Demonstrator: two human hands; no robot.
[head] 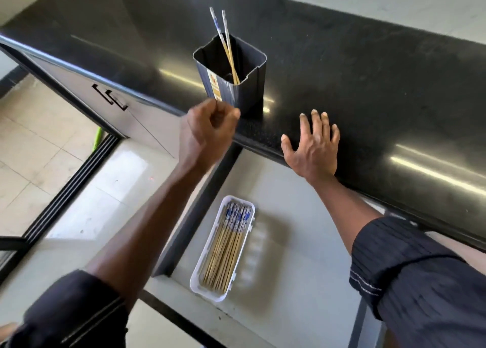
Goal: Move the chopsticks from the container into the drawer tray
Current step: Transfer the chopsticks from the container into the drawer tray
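**Hand State and Work Area: Chopstick Transfer**

Fingers (226, 112) of our left hand (207, 132) are curled into a loose fist, thumb against the fingertips, just in front of the container (236, 90); motion blur prevents us from telling whether anything thin is pinched there. Our right hand (313, 147) lies flat with fingers spread on the front edge of the countertop (368, 84), holding nothing.

Surface: we work at a glossy black countertop that reflects bright streaks of light. A pale marbled wall (394, 0) rises behind it. Grey cabinet doors with black handles (113, 99) sit below the counter on the left, and beige floor tiles (34, 142) show beyond a black sliding-door track (76, 179).

Task items: the dark, square-sided container stands upright near the counter's front edge. Two chopsticks (227, 45) lean inside it, their blue-patterned tops projecting above the rim.

Below the counter, the open drawer (302, 216) exposes a light grey floor. A white drawer tray (207, 255) lies in it, and a row of chopsticks (228, 247) rests lengthwise inside, patterned ends toward the counter. Our left forearm crosses above the drawer's left wall. Both dark sleeves (420, 268) are pushed up.
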